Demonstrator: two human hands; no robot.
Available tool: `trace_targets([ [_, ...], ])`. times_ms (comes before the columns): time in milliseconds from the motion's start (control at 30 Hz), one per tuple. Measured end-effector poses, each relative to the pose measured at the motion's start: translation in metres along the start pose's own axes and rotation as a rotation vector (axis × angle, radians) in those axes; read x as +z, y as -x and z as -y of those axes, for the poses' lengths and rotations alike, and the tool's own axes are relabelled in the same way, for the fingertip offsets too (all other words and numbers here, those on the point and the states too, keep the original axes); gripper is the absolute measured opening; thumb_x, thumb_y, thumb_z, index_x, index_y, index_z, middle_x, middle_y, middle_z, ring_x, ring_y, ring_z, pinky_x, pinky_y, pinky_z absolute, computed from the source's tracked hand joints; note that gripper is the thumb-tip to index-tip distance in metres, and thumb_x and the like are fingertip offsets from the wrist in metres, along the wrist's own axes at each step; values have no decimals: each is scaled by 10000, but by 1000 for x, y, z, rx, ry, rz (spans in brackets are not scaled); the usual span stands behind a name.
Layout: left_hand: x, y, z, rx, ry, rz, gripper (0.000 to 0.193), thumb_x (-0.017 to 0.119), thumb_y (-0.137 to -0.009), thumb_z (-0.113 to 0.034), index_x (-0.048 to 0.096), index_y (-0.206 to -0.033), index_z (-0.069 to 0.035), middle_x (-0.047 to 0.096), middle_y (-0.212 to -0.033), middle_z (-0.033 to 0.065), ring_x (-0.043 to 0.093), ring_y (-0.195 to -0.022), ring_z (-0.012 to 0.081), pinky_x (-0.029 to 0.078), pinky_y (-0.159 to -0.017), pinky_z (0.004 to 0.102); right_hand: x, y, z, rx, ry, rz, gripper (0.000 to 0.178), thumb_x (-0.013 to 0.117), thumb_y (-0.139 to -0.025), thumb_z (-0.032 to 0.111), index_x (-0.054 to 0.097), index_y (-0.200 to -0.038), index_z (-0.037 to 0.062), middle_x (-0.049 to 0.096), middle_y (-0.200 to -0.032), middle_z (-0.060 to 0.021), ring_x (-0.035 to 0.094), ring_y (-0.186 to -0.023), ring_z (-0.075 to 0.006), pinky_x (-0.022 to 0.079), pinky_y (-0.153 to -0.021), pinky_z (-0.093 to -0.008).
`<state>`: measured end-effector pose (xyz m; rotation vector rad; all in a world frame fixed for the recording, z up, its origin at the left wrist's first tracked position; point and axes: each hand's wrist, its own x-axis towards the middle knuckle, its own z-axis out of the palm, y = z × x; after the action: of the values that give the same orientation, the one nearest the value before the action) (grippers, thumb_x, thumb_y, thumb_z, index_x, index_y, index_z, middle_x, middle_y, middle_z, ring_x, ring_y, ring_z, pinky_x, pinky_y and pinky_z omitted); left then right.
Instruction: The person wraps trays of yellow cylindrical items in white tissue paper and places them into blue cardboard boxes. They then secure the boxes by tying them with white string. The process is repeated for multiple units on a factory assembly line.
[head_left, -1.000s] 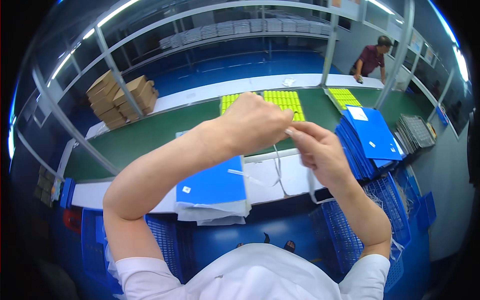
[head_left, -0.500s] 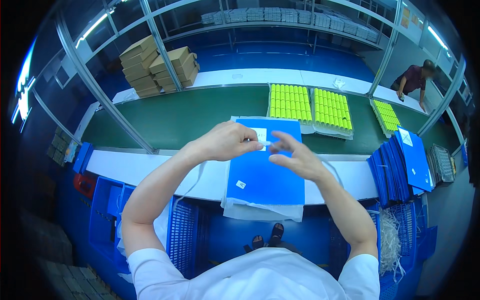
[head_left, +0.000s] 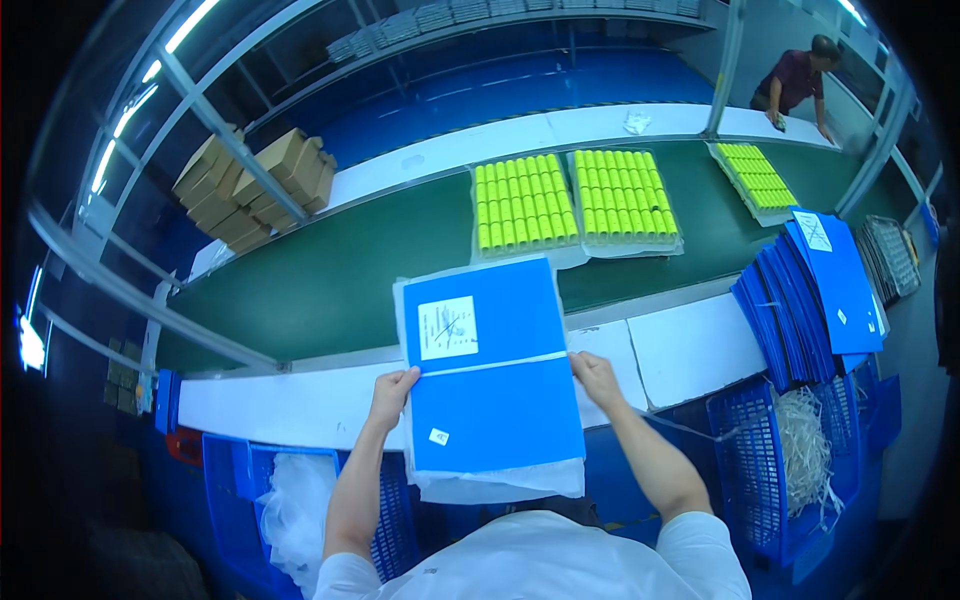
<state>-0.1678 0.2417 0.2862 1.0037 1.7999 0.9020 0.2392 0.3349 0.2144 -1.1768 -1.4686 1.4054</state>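
Observation:
A flat blue pack [head_left: 495, 400] with a white label and a white strap across its middle lies on the white bench edge, on top of clear plastic bags. My left hand [head_left: 393, 393] grips its left edge at the strap. At the right edge, where the strap ends, rests my right hand [head_left: 596, 375], fingers curled on the pack. Both forearms reach up from the lower edge.
Trays of yellow-green tubes [head_left: 575, 202] sit on the green conveyor [head_left: 320, 280]. A fanned stack of blue packs [head_left: 812, 290] lies at the right, above blue baskets [head_left: 780, 470] with white strapping scraps. Cardboard boxes [head_left: 255, 185] stand at far left. Another person [head_left: 795, 80] works at far right.
My hands, raised earlier with a thin white strap between them, have come down to the pack's sides. The strap now runs across the pack. The view has shifted toward the conveyor.

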Motion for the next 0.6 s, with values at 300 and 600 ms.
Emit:
trace_targets([
  [300,42,6,4,-43,877,190,553,605,-915,-338,587,-1165,155,682,-1048,279,713,-846,332,609,-706,381,86,105,-31,-39,5,-402,340,552,-1001,295,687,-862,16,624,-745,-216,636,-643,-262,496,-610,-374],
  [600,116,76,-11,-116,918,236,597,471,-974,-439,475,-1388,-8,592,-1271,220,619,-1102,309,546,-876,404,90,168,-256,493,443,-672,425,509,-1015,384,661,-783,62,641,-710,-154,644,-665,-363,500,-606,-461],
])
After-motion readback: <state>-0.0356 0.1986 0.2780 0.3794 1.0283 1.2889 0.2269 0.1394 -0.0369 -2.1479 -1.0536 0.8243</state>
